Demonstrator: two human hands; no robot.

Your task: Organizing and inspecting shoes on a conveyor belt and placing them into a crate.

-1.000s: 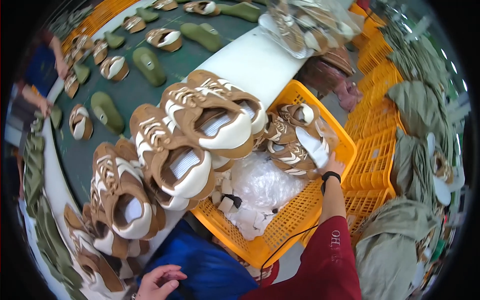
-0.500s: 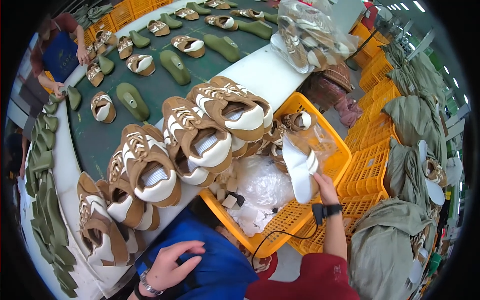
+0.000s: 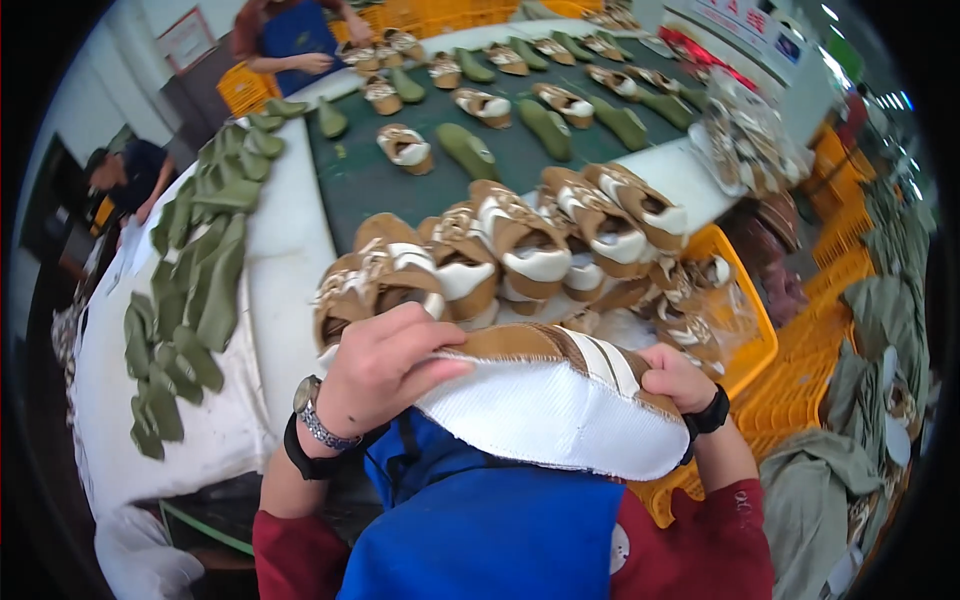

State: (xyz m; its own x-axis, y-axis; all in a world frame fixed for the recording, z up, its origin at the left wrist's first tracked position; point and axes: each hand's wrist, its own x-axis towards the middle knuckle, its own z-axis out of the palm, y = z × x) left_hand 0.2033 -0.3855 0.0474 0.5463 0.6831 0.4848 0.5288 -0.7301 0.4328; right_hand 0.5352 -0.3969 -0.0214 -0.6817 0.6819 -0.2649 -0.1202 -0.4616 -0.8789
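Note:
A brown shoe upper (image 3: 560,410) with white stripes lies on its side in front of me, its white stitched fabric bottom facing me. My left hand (image 3: 385,365) pinches one end between thumb and fingers. At the other end, beside the white stripes, my right hand (image 3: 680,380) is closed round the upper. Just beyond stands a row of brown-and-white shoe uppers (image 3: 525,250) along the near edge of the white table border (image 3: 285,330). Part of the row is hidden behind my left hand and the held upper.
Green shoe lasts (image 3: 215,270) are heaped at left. More lasts and uppers sit on the dark green belt (image 3: 360,190). At right are a yellow crate (image 3: 755,310) holding uppers and plastic, and stacked crates under grey-green cloth (image 3: 815,500). Co-workers (image 3: 290,50) stand at the far side.
The shoe upper has come from over the yellow crate to in front of my apron. My left hand, empty and open before, now grips it too. The view has turned left.

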